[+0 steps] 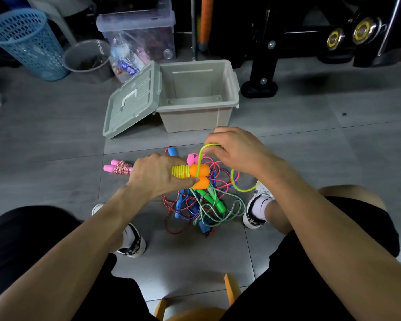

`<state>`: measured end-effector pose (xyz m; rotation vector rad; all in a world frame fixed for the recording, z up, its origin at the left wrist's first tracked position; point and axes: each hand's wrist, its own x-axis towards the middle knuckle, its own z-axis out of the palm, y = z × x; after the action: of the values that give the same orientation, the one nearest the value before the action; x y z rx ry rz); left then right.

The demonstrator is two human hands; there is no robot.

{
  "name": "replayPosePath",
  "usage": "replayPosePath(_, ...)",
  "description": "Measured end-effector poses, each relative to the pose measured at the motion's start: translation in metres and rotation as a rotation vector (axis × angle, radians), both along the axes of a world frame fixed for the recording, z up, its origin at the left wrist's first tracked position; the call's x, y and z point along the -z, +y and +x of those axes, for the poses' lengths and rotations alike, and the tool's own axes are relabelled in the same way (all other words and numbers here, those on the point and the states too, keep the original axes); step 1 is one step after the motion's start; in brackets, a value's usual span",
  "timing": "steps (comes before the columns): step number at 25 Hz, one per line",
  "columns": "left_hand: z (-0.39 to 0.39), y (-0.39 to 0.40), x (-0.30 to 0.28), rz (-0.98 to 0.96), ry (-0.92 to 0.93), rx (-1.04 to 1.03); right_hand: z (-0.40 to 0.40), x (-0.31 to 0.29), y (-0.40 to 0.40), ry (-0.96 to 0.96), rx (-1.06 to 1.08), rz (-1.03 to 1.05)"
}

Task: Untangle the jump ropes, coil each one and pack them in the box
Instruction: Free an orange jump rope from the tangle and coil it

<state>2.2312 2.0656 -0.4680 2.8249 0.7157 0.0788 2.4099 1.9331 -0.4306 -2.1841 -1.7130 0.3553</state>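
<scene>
Above the grey tiled floor, between the person's knees, the left hand grips the two orange plastic handles of a jump rope, fingers curled round the yellow-green cord already wound onto them in tight turns. The right hand pinches the free length of that same cord; a loop rises from the handles to the fingertips, and a second loop hangs below the right wrist, near the right shoe.

Directly beneath both hands lies the tangled pile of jump ropes on the floor. It contains a green braided rope with green handles, a red-speckled rope, a blue cord with blue handles and a thin pink cord, all crossing one another. Which rope passes over which cannot be told.

Left of the pile, partly hidden behind the left hand, lies a coiled pink-and-white braided rope with pink handles, set apart from the tangle.

Beyond the hands stands the beige rectangular plastic storage box, open and holding no rope. Its grey-green lid with a white carry handle leans tilted against the box's left wall, lower edge on the floor.

Farther back stand a blue perforated plastic basket, a grey round bucket and a clear lidded storage bin.
</scene>
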Motion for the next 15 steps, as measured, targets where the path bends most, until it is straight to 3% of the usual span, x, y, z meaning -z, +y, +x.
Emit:
replayPosePath(8, 0.008, -0.001, -0.011, 0.016, 0.095, 0.001, -0.014, 0.001, 0.007, 0.080, -0.004, 0.131)
replayPosePath(10, 0.006, 0.001, -0.015, -0.081, 0.083, 0.026, -0.009, 0.000, 0.006, 0.092, 0.017, 0.156)
replayPosePath(15, -0.002, 0.011, -0.018, -0.560, -0.043, 0.038, 0.016, 0.016, 0.003, 0.280, 0.135, 0.027)
